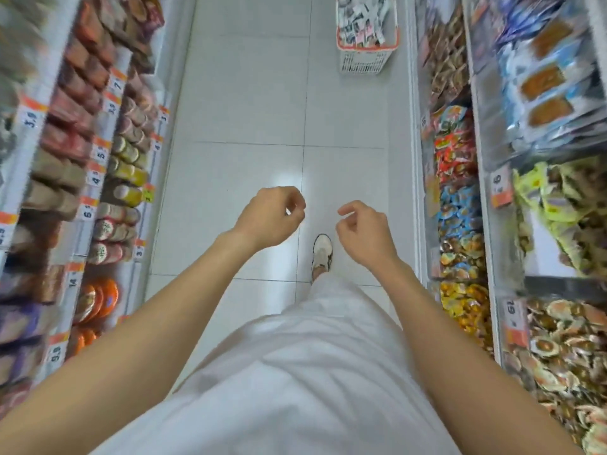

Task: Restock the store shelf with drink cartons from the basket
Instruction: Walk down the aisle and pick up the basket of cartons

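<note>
A white plastic basket (363, 60) with an orange rim stands on the aisle floor far ahead, at the top of the head view. It is filled with several small cartons (364, 18) printed in black, white and red. My left hand (267, 218) and my right hand (364, 231) hang in front of me over the floor, well short of the basket. Both have loosely curled fingers and hold nothing. The two hands are a short gap apart.
Store shelves line both sides of the aisle. The left shelves (98, 159) hold cups, cans and boxes with orange price tags; the right shelves (460, 208) hold snack bags. White floor tiles (256, 103) run between them. My white shoe (322, 251) steps forward.
</note>
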{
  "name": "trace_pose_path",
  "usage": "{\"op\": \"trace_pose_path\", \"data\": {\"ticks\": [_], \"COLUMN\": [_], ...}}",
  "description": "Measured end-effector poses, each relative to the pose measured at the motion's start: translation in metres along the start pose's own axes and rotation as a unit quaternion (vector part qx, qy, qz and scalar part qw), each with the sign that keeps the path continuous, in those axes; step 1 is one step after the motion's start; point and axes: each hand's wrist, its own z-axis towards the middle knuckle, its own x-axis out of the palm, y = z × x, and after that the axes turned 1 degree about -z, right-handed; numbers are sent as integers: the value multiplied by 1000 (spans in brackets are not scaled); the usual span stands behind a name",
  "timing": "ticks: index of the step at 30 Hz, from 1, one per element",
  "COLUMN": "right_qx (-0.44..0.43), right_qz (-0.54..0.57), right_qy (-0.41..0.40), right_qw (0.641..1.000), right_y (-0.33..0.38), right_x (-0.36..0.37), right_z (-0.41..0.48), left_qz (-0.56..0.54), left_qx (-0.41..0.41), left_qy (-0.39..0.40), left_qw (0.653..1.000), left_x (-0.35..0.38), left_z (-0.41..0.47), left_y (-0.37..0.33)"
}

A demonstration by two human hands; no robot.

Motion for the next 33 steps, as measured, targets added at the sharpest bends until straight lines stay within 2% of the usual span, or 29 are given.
{"op": "trace_pose_path", "data": {"ticks": [3,9,12,17,25,33], "right_qx": [-6,-39,-51,-48,6,65], "right_qz": [7,-46,-57,-53,10,85], "right_qy": [23,89,94,71,8,-60], "right_qw": [1000,994,993,995,1000,992], "right_y": [33,118,162,236,349,378], "right_x": [-29,-62,-67,-67,-114,-155], "right_z": [87,253,350,512,700,893], "left_qz": [7,-7,-9,0,40,144], "left_qx": [-14,-27,-40,-40,15,130], "left_qy": [-2,-45,-69,-58,28,108], "left_qw": [1000,999,997,998,999,975], "left_x": [-46,-137,-186,-273,-416,-486], "left_z": [79,217,300,449,673,921], "left_y": [-13,-13,3,35,8,-62]}}
